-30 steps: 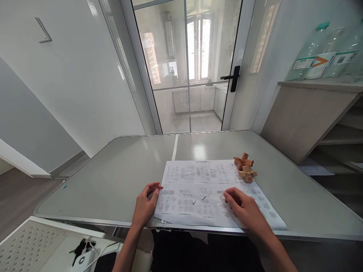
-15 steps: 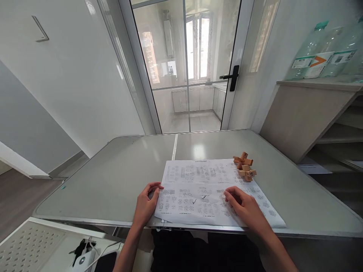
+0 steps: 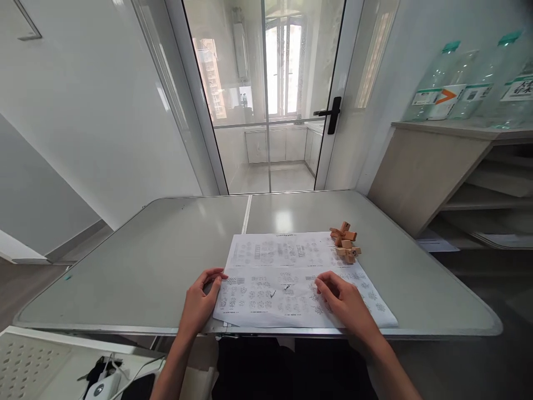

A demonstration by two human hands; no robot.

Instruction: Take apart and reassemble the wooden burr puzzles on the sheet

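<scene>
A printed sheet of diagrams (image 3: 291, 261) lies flat near the front edge of the grey table (image 3: 145, 266). My left hand (image 3: 200, 303) rests at the sheet's left edge, fingers curled loosely and touching the paper. My right hand (image 3: 343, 303) lies on the sheet's lower right part with fingers bent downward, holding nothing. Two wooden interlocking puzzles (image 3: 345, 243) sit on the sheet's far right corner, beyond my right hand and apart from it.
A glass door with a black handle (image 3: 331, 114) stands behind the table. At the right, a wooden shelf unit (image 3: 420, 172) carries large plastic water bottles (image 3: 441, 83). Lower left, a white perforated surface holds a small device and cables (image 3: 104, 380).
The view has shifted to the right, so everything sits further left in the picture. Both hands stay in the same place on the sheet.
</scene>
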